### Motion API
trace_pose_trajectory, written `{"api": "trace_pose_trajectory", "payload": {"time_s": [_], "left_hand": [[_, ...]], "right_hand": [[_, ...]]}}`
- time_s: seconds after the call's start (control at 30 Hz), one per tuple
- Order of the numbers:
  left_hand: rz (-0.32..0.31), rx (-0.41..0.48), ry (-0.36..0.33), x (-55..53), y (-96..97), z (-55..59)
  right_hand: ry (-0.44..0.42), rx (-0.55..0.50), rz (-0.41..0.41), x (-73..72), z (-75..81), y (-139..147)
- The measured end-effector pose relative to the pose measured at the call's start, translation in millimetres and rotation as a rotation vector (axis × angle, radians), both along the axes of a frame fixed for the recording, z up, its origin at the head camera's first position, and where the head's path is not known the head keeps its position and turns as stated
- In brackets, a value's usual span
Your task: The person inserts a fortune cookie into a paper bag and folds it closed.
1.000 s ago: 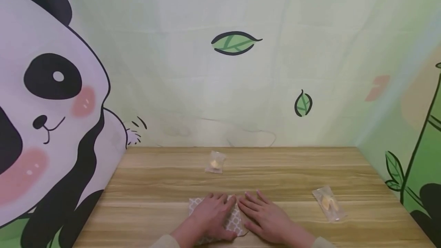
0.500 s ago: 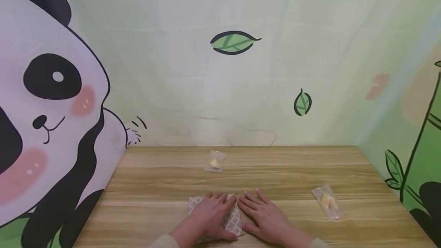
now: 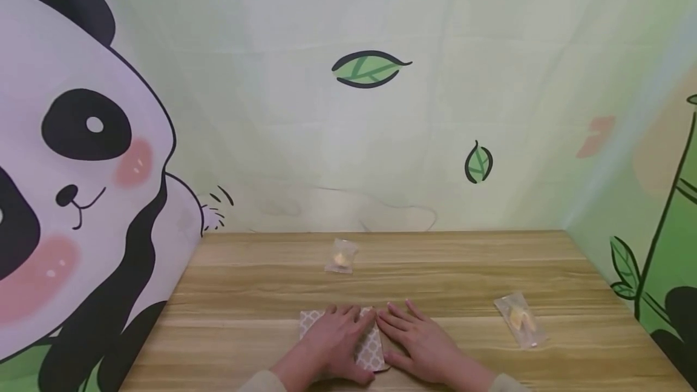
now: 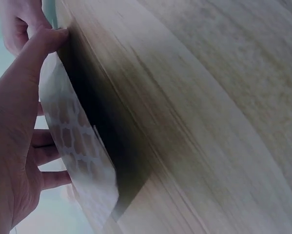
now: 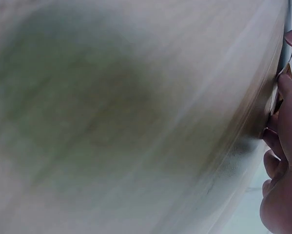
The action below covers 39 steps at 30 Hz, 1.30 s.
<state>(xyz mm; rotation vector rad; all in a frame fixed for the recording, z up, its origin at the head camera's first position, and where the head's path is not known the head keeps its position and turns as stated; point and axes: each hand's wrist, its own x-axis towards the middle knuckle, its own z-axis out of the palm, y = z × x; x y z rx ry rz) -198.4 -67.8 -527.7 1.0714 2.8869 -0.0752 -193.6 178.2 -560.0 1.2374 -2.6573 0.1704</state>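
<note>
In the head view a flat, stiff-looking piece (image 3: 371, 352) with a white lattice pattern on beige lies at the table's front middle. My left hand (image 3: 337, 340) rests across it with fingers spread, the thumb near its front right corner. Along its right edge lies my right hand (image 3: 418, 342), fingers straight and close together, over a plain brownish strip. The left wrist view shows the patterned piece (image 4: 80, 141) edge-on, one corner raised over a dark shadow. In the right wrist view only part of the right hand (image 5: 287, 161) shows at the border.
A small clear packet (image 3: 341, 256) with a yellowish piece inside lies near the back edge of the wooden table (image 3: 239, 295). To the right of the right hand is another clear packet (image 3: 520, 320) with yellowish pieces. A printed panda backdrop (image 3: 261, 107) surrounds the table.
Both hands keep nearly the same place on the patterned piece. The head view has shifted very slightly.
</note>
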Motion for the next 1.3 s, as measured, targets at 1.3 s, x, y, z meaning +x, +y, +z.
{"api": "trace_pose_trajectory", "payload": {"time_s": [1.3], "left_hand": [[0.048, 0.179, -0.110, -7.1, -19.9, 2.0]], "right_hand": [[-0.005, 0.004, 0.120, -5.2, 6.3, 0.8]]}}
